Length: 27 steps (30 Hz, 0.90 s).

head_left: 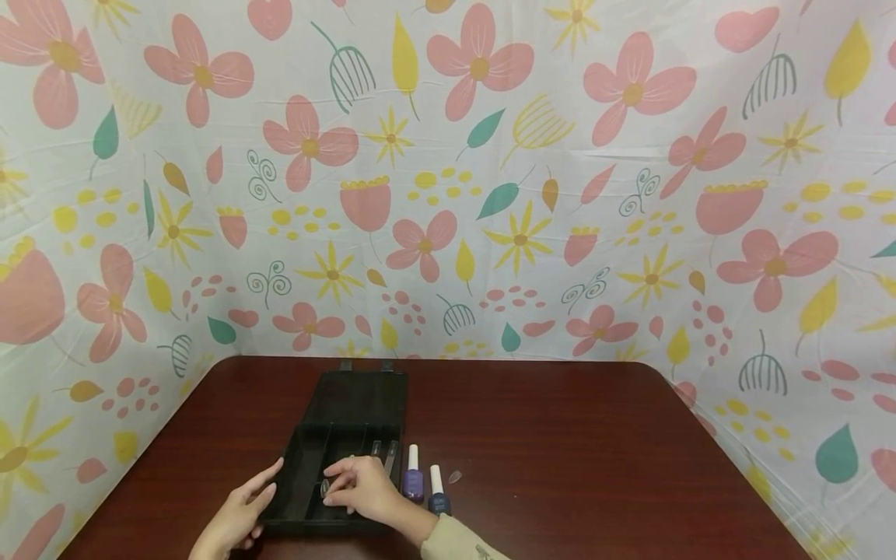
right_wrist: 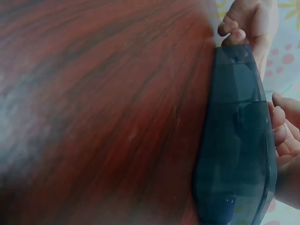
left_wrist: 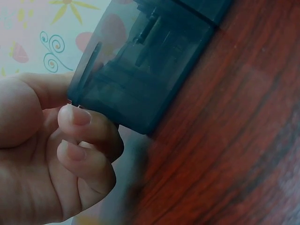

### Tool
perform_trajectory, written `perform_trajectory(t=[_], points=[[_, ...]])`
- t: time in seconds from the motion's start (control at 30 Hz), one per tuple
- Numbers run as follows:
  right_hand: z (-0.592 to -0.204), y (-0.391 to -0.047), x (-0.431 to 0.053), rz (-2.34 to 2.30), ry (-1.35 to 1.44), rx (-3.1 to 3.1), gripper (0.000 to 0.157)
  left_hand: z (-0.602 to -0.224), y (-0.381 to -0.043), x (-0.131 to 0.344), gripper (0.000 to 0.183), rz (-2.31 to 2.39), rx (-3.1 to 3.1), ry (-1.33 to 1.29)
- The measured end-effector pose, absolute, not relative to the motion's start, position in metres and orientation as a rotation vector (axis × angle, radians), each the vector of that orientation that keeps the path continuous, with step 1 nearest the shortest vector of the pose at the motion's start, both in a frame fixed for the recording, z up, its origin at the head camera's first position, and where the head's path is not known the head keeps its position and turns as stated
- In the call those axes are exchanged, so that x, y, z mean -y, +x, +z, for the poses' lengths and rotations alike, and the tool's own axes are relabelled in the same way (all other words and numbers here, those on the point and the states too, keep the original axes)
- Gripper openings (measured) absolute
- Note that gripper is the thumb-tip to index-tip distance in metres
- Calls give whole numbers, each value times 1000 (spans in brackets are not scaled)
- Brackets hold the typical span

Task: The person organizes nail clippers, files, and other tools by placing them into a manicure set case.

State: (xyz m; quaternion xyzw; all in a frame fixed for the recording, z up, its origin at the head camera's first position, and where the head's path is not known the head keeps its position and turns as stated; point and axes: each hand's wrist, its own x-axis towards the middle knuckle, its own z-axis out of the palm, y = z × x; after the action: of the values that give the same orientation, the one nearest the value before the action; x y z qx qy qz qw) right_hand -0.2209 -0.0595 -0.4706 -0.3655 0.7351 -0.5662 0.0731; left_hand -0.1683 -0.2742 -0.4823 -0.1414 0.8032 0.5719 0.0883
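A black see-through plastic case [head_left: 283,502] lies with its lid [head_left: 357,397] folded back, its inside split into compartments by dividers. My left hand [head_left: 238,513] grips the case's left wall; in the left wrist view its curled fingers [left_wrist: 77,117] are at the corner. My right hand [head_left: 367,486] is over the case, with a small clear nail tip [head_left: 324,488] between thumb and fingers. Two slim metal nail clippers [head_left: 390,457] lie in the right compartment, partly hidden by that hand. Through the case wall in the right wrist view, bent fingers [right_wrist: 280,133] show at the rim.
Right beside the case stand a purple nail polish bottle [head_left: 413,481] and a dark blue nail polish bottle [head_left: 439,498], both with white caps. A clear oval piece [head_left: 455,476] lies on the brown table [head_left: 595,451]. Flowered cloth [head_left: 448,194] hangs behind the table.
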Motion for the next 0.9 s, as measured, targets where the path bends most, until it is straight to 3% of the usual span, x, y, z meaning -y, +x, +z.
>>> perform_trajectory(t=[0.2,0.43,0.9], points=[[-473,-222,57,-1692,-1105,-2189,28,-482,-168,274,47,1706,-2389,-413],[-444,-213,43,-1749,-1070,-2170,23,-481,-168,274,48,1698,-2380,-442],[-441,-224,13,-1846,-992,-2150,20,-482,-168,273,48,1672,-2406,-433]])
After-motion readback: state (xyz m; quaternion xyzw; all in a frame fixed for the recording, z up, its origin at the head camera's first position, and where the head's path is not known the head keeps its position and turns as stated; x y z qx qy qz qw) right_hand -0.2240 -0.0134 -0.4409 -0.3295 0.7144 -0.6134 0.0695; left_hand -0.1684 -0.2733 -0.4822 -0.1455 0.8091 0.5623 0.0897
